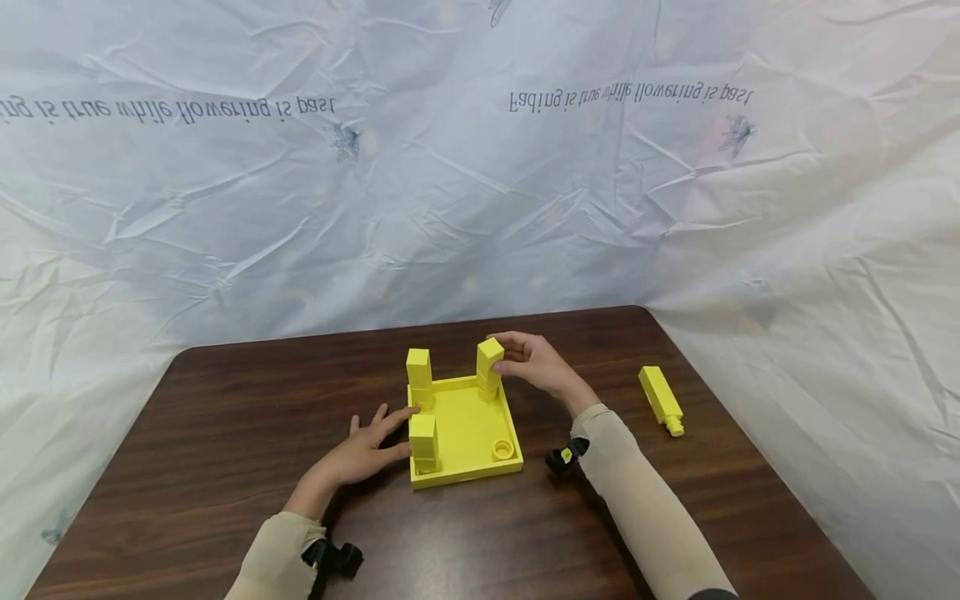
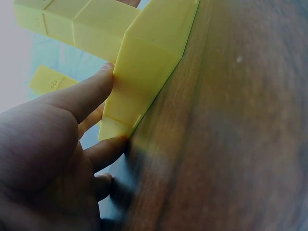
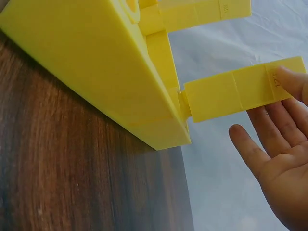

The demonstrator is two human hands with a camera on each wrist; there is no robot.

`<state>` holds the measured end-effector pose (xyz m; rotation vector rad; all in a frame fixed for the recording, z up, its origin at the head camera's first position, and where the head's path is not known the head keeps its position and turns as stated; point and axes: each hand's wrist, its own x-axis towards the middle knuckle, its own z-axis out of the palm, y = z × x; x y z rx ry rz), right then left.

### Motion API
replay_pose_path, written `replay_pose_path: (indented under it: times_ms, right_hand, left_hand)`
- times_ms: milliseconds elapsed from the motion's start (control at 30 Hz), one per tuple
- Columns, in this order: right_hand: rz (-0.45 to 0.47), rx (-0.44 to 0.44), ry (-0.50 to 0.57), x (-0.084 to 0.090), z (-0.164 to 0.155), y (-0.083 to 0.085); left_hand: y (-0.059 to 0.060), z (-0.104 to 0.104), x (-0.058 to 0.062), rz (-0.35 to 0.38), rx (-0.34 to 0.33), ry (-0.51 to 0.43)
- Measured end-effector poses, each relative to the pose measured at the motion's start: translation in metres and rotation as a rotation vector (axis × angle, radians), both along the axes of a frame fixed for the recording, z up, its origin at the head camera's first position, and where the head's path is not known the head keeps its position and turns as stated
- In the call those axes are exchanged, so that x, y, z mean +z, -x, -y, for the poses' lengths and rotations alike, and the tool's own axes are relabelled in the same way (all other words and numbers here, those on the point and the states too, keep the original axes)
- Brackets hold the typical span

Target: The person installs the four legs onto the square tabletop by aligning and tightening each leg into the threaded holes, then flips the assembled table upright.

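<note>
A yellow square board with a raised rim (image 1: 467, 429) lies on the table, yellow square legs standing at three of its corners. My right hand (image 1: 536, 364) pinches the top of the far-right leg (image 1: 489, 358) between thumb and fingers; the right wrist view shows this leg (image 3: 214, 96) with a narrow neck at its base. At the board's left side, my left hand (image 1: 363, 450) rests its extended thumb and fingers against the edge, beside the near-left leg (image 1: 423, 442). The far-left leg (image 1: 419, 371) is upright. In the near-right corner sits a round socket (image 1: 502, 450).
A loose yellow leg (image 1: 660, 398) with a stepped round end lies on the right of the brown wooden table (image 1: 247, 417). A white printed sheet (image 1: 465, 208) hangs behind the table and along its sides. Each wrist wears a small black camera.
</note>
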<state>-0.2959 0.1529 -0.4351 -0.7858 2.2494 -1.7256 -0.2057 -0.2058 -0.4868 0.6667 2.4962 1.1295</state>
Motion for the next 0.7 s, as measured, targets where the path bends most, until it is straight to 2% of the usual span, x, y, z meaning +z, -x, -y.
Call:
replay_pose_path:
  times_ms: [500, 700]
  right_hand:
    - [-0.233, -0.273, -0.169, -0.002, 0.014, -0.027]
    - [-0.236, -0.288, -0.150, -0.006, 0.015, -0.031]
  left_hand:
    - [0.000, 0.002, 0.003, -0.014, -0.006, -0.010]
    - [0.000, 0.002, 0.001, -0.014, -0.010, -0.014]
